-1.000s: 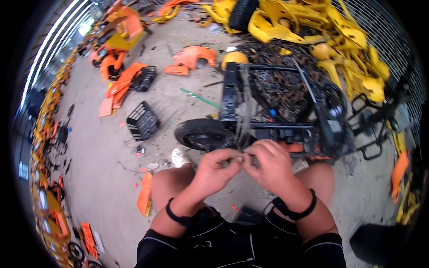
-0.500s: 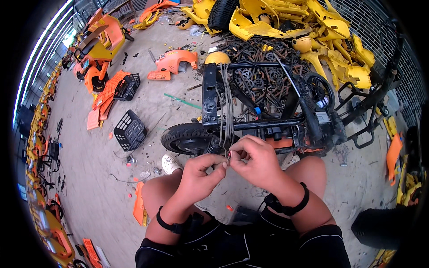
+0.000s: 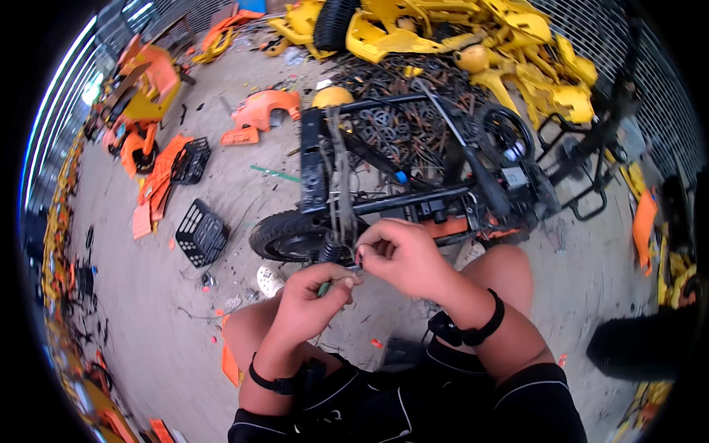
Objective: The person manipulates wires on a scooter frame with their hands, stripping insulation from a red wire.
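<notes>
In front of me lies a stripped black scooter frame (image 3: 428, 199) with a rear wheel (image 3: 281, 235) and a shock absorber spring (image 3: 329, 249). Several thin grey cables (image 3: 341, 184) hang over its rear end, down toward my hands. My left hand (image 3: 312, 299) is closed, thumb against forefinger, with a small green piece (image 3: 324, 289) showing between them. A little higher and to the right, my right hand (image 3: 405, 258) pinches a small reddish piece (image 3: 359, 257) at its fingertips. What these pieces belong to is too small to tell. A narrow gap separates the two hands.
Behind the frame lie a heap of rusty metal parts (image 3: 399, 122) and piled yellow body panels (image 3: 443, 33). Two black baskets (image 3: 201, 232) and orange panels (image 3: 262, 111) lie on the floor at left. A black rounded object (image 3: 639, 343) sits at right.
My hands have moved slightly apart, the left one lower. A green piece now shows in the left hand. The whole view has shifted, so the frame appears further left.
</notes>
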### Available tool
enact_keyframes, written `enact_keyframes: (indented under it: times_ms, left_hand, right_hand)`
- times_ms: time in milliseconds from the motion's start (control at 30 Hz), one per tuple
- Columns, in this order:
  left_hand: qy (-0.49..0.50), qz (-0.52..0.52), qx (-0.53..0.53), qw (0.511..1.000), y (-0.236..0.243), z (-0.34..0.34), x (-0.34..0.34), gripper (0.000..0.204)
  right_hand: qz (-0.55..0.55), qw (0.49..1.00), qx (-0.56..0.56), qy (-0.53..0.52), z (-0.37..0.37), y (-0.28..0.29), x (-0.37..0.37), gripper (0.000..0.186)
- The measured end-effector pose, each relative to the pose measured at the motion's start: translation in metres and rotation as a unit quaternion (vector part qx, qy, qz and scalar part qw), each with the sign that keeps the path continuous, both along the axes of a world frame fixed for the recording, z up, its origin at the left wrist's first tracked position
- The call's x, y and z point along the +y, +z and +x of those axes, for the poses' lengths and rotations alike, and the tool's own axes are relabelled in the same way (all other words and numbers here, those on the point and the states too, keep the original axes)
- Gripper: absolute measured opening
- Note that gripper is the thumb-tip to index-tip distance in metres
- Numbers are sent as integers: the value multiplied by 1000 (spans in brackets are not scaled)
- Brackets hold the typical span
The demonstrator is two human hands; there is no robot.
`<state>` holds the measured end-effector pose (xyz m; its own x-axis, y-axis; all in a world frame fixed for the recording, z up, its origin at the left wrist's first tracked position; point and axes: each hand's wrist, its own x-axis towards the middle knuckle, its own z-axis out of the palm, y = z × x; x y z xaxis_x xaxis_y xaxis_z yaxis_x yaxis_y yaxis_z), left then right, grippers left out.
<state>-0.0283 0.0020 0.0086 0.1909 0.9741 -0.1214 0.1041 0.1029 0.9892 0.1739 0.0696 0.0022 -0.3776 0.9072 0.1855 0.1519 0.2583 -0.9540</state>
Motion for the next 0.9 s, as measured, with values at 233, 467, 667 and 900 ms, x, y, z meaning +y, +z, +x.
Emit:
enact_keyframes:
  times_ms: [233,467,667,900]
  left_hand:
    - [-106,-16,-43,993,-8,6,7,22]
    - [-56,-2,-23,998,-5,13,6,25]
    - [-20,-14,9,1000,-8,16,11,22]
    - [11,-12,-37,999,-18,22,13,20]
  right_hand:
    - [-58,996,31,57,12,4,5,12]
    - [-27,998,29,55,9,-2,3,12]
    - [-8,998,13,60,13,-2,2,11]
    - [-93,989,73,89,11,-5,4,9]
